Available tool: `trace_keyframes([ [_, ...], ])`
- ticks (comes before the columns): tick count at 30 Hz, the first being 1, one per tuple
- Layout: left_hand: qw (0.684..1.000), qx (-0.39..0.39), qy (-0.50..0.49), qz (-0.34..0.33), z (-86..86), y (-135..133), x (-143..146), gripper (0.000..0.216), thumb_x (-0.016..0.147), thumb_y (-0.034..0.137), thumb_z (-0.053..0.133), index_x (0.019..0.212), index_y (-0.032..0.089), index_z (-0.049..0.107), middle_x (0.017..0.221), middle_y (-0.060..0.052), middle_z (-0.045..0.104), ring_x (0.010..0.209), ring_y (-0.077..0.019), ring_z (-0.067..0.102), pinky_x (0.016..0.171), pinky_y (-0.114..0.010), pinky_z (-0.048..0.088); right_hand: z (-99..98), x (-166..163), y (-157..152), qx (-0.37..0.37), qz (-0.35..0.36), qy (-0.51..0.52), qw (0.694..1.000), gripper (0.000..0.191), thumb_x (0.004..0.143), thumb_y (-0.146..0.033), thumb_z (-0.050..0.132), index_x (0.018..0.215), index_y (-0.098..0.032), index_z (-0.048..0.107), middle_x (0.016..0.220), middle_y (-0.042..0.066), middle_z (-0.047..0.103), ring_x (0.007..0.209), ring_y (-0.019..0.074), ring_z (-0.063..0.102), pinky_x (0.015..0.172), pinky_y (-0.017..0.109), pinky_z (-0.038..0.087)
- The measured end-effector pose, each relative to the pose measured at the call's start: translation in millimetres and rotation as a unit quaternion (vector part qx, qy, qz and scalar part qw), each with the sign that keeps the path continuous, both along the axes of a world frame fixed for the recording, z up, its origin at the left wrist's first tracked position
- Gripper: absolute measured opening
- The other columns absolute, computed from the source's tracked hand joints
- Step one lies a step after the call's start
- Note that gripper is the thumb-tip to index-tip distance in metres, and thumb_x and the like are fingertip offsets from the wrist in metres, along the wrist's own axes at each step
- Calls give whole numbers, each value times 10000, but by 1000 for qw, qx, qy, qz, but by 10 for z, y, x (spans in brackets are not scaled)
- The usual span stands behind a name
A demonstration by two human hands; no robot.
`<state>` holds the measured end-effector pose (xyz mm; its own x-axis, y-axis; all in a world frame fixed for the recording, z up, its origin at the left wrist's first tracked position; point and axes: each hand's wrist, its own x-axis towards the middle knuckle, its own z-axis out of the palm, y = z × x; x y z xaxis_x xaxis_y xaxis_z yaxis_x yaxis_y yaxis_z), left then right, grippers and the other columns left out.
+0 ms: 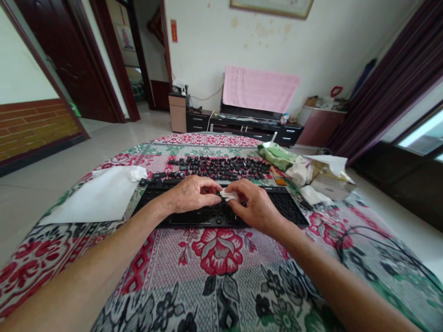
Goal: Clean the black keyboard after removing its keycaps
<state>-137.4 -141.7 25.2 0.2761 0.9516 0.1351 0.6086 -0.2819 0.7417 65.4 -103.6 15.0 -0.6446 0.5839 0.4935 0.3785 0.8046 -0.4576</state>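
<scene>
Above the black keyboard base (194,217), my two hands meet at the fingertips. My right hand (254,203) pinches a crumpled white tissue (230,195) between thumb and fingers. My left hand (194,193) is closed in a pinch on a small dark piece, apparently a keycap, mostly hidden by the fingers and the tissue. Many loose black keycaps (224,167) lie spread just beyond the base. Both forearms cover part of the patterned cloth in front.
A white paper sheet (100,196) with a crumpled tissue (137,173) lies at left. At right are a green package (277,156), used tissues (300,173), an orange-tipped brush-like tool (280,181) and a black cable (367,229). A floral tablecloth (218,251) covers the table.
</scene>
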Motion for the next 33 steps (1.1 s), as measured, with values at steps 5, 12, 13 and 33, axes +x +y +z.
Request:
trace_keyframes([
  [5, 991, -55, -117, 39, -59, -52, 285, 270, 750, 384, 585, 876, 163, 676, 699, -10, 657, 615, -106, 565, 571, -233, 449, -69, -104, -54, -20, -49, 60, 997, 154, 734, -154, 574, 887, -166, 573, 825, 36, 595, 704, 123, 527, 637, 257, 439],
  [12, 972, -63, -163, 158, -110, 40, 169, 225, 724, 280, 598, 887, 153, 687, 724, -27, 691, 627, -109, 590, 606, -249, 474, -105, -1, 43, -23, 27, 66, 997, 296, 770, -161, 535, 1066, -178, 532, 961, 49, 619, 853, 145, 575, 780, 293, 467],
  [13, 972, -49, -142, 183, -114, 65, 111, 233, 705, 267, 610, 889, 146, 686, 707, -23, 687, 606, -107, 583, 602, -253, 472, -120, 30, 87, -14, 8, 66, 998, 295, 771, -147, 522, 1065, -177, 536, 974, 52, 621, 871, 150, 577, 806, 305, 464],
  [33, 970, 148, 179, 70, -144, 112, -109, 168, 763, 205, 540, 848, 190, 684, 783, -5, 662, 683, -109, 569, 686, -249, 412, -359, 122, 239, 87, -89, -101, 987, 296, 792, -91, 428, 1024, -147, 603, 1083, 111, 578, 1026, 224, 514, 916, 390, 411],
])
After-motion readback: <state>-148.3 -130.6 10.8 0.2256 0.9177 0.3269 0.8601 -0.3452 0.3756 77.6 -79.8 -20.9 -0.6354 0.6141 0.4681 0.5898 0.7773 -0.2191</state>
